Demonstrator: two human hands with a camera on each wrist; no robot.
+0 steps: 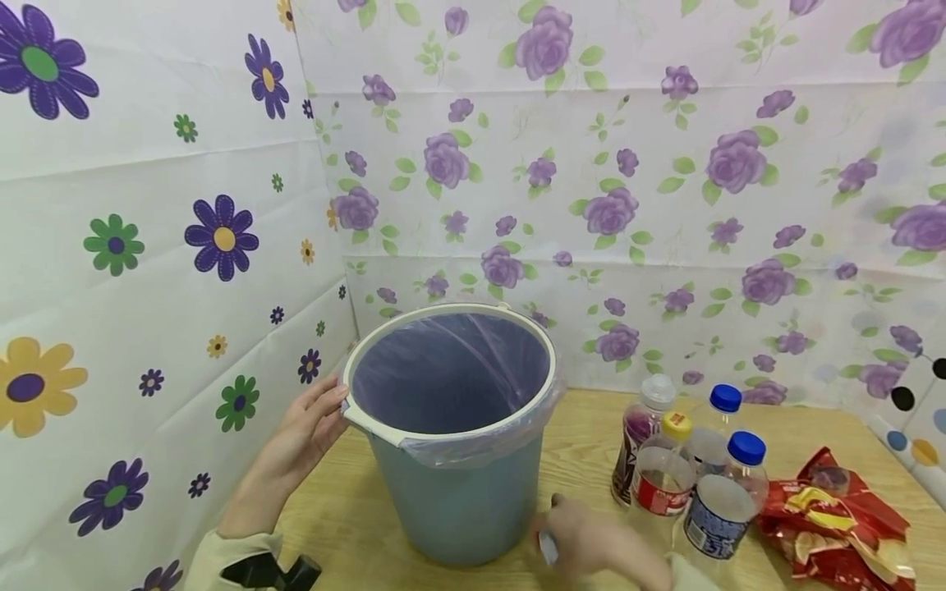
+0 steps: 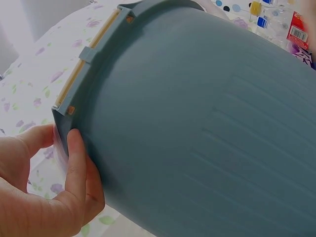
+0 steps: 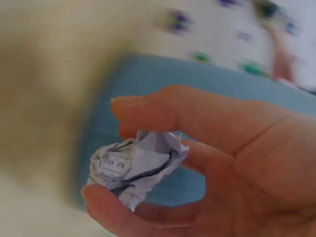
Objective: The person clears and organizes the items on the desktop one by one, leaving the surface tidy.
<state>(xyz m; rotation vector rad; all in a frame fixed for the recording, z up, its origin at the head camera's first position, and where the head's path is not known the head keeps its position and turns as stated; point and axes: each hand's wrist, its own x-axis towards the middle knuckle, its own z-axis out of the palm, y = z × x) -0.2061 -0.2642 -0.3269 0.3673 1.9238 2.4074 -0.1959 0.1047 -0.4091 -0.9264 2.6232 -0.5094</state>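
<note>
A blue-grey trash bin stands upright on the wooden table, its cream rim tilted toward the head camera. A thin clear bag lines it and hangs over the rim. My left hand pinches the bin's left edge; the left wrist view shows the thumb on one side of the rim and the fingers against the outer wall. Low beside the bin's right side, my right hand is blurred. Between its thumb and fingers it grips a crumpled ball of printed paper.
Several plastic bottles stand together right of the bin, among them one with a yellow cap and one with a blue cap. A red snack bag lies at the far right. Flower-patterned sheets hang behind and on the left.
</note>
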